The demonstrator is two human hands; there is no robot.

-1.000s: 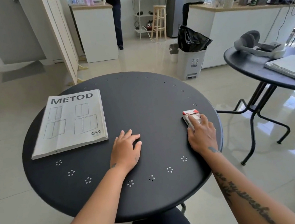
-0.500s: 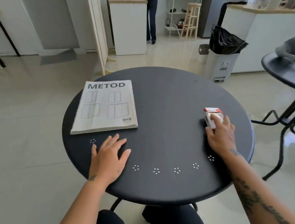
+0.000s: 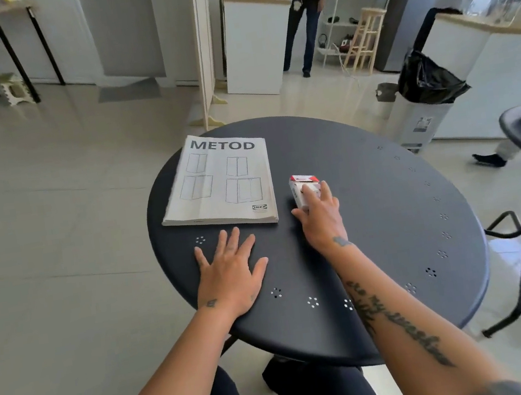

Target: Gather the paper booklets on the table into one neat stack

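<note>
Head view: right hand (image 3: 320, 219) grips small box (image 3: 303, 189) (beside booklet stack (image 3: 220, 183))

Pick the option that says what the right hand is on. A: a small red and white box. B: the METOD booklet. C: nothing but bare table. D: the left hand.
A: the right hand grips the small red and white box just right of the METOD booklet, while the left hand lies flat on the table.

I see the booklet stack (image 3: 222, 182) on the table's (image 3: 391, 229) far left part. Just right of that stack sits a small box (image 3: 301, 190); my left hand (image 3: 231, 273) lies flat before it.
</note>
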